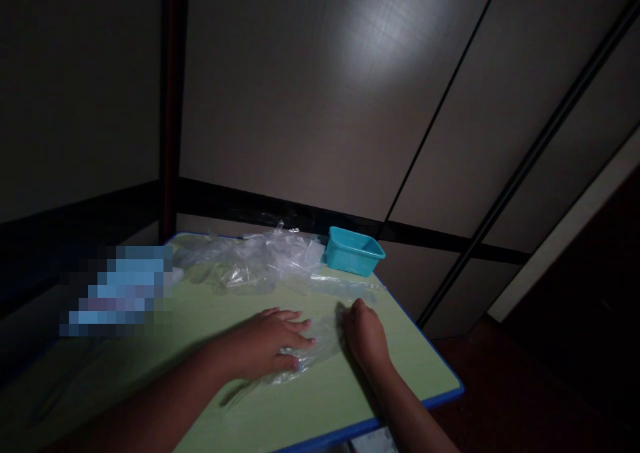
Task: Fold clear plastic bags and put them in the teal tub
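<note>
Pressing flat, the left hand (267,343) lies fingers spread on a clear plastic bag (320,343) at lower centre of the green worktop (320,406). Right hand (364,333) is curled closed, pinching the bag's right edge. More crumpled plastic bags (260,260) and a teal tray (354,250) sit behind, mid-frame.

A table (410,360) stands in front of a wall (310,93). A thin plastic bag (320,343) lies on the table, under the left hand (267,343) and just left of the right hand (365,333). Behind the hands sits a pile of plastic bags (260,256). A tub (353,250) sits right of the pile, near the table's back edge.
</note>
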### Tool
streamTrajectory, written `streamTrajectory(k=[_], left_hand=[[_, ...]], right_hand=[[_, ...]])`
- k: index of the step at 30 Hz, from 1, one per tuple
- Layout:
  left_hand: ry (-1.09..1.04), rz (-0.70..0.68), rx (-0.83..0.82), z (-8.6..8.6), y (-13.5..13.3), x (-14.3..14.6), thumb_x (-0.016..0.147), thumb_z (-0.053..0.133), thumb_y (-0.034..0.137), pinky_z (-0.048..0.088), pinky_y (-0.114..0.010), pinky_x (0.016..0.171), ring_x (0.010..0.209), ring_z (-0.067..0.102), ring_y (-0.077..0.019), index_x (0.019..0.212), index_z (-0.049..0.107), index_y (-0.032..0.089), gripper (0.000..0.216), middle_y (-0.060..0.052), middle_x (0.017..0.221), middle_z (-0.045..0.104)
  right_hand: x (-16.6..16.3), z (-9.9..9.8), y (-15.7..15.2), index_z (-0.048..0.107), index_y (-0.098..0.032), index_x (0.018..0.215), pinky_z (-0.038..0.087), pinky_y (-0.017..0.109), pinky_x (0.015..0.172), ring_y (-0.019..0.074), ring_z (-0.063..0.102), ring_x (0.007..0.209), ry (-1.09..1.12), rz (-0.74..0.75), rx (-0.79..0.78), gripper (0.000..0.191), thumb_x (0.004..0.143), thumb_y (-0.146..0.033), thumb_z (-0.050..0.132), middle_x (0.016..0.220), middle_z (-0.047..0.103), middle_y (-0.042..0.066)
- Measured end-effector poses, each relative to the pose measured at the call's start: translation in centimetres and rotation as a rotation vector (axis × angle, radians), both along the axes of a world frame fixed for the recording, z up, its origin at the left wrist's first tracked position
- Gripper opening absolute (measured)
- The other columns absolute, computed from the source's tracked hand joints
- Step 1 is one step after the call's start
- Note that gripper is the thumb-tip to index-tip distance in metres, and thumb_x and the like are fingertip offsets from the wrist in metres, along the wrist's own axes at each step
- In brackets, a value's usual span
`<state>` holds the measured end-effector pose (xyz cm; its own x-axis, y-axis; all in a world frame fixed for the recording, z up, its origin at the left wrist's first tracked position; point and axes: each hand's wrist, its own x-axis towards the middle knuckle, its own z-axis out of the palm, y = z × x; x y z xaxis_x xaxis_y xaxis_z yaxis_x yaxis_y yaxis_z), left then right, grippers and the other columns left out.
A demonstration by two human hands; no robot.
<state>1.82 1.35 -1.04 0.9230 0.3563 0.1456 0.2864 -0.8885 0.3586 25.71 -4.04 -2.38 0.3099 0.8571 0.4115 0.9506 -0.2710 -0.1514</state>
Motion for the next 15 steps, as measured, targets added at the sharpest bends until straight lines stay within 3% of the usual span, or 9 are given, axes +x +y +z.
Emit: streamTrajectory(k=[3, 5, 7, 10, 12, 15], left_hand=[[-0.005, -0.003, 0.012, 0.0, 0.0, 0.1, 0.082, 0.059, 0.039, 0.025, -0.048, 0.102, 0.129, 0.032, -0.0298, 0.126, 0.045, 0.042, 0.047, 0.002, 0.138, 0.041], [-0.022, -0.003, 0.028, 0.0, -0.2, 0.1, 0.08, 0.061, 0.037, 0.026, -0.047, 0.102, 0.128, 0.033, -0.0305, 0.124, 0.049, 0.041, 0.046, 0.002, 0.138, 0.042], [-0.051, -0.006, 0.049, 0.1, -0.3, 0.2, 0.079, 0.062, 0.035, 0.028, -0.044, 0.101, 0.125, 0.038, -0.029, 0.116, 0.056, 0.038, 0.037, 0.002, 0.132, 0.049], [-0.084, -0.01, 0.063, 0.3, -0.5, 0.2, 0.079, 0.063, 0.033, 0.029, -0.04, 0.102, 0.121, 0.042, -0.0256, 0.109, 0.061, 0.035, 0.03, 0.002, 0.122, 0.058], [-0.078, -0.013, 0.054, 0.3, -0.4, 0.2, 0.078, 0.064, 0.032, 0.027, -0.041, 0.103, 0.124, 0.039, -0.0265, 0.113, 0.059, 0.035, 0.035, 0.002, 0.125, 0.056], [-0.065, -0.005, 0.025, 0.0, -0.2, 0.1, 0.08, 0.062, 0.036, 0.025, -0.046, 0.103, 0.127, 0.035, -0.03, 0.121, 0.052, 0.039, 0.042, 0.002, 0.134, 0.047]], right_hand=[[-0.9, 1.0, -1.0, 0.055, -0.018, 0.093, 0.039, 0.033, 0.077, 0.0247, 0.055, 0.096, -0.076, 0.07, 0.1, 0.016, 0.086, -0.03, 0.047, 0.099, 0.062, 0.012], [-2.1, 1.7, -2.3, 0.053, -0.019, 0.109, 0.033, 0.042, 0.093, 0.0263, 0.046, 0.114, -0.095, 0.239, 0.099, 0.027, 0.087, -0.033, 0.045, 0.121, 0.054, 0.012], [-3.6, 2.4, -4.0, 0.041, -0.023, 0.129, 0.016, 0.052, 0.104, 0.026, 0.03, 0.129, -0.079, 0.436, 0.005, 0.041, 0.09, -0.037, 0.038, 0.14, 0.036, 0.009], [-5.7, 2.9, -6.4, 0.013, -0.027, 0.143, 0.002, 0.052, 0.108, 0.0227, 0.019, 0.134, 0.025, 0.648, -0.242, 0.052, 0.094, -0.04, 0.026, 0.147, 0.021, 0.004], [-6.5, 2.9, -7.4, 0.012, -0.027, 0.143, -0.001, 0.05, 0.109, 0.0227, 0.018, 0.135, 0.084, 0.654, -0.334, 0.052, 0.095, -0.041, 0.024, 0.147, 0.018, 0.002], [-6.0, 2.5, -7.8, 0.018, -0.024, 0.142, -0.002, 0.052, 0.108, 0.0247, 0.016, 0.135, 0.108, 0.528, -0.396, 0.053, 0.094, -0.043, 0.025, 0.146, 0.018, 0.002]])
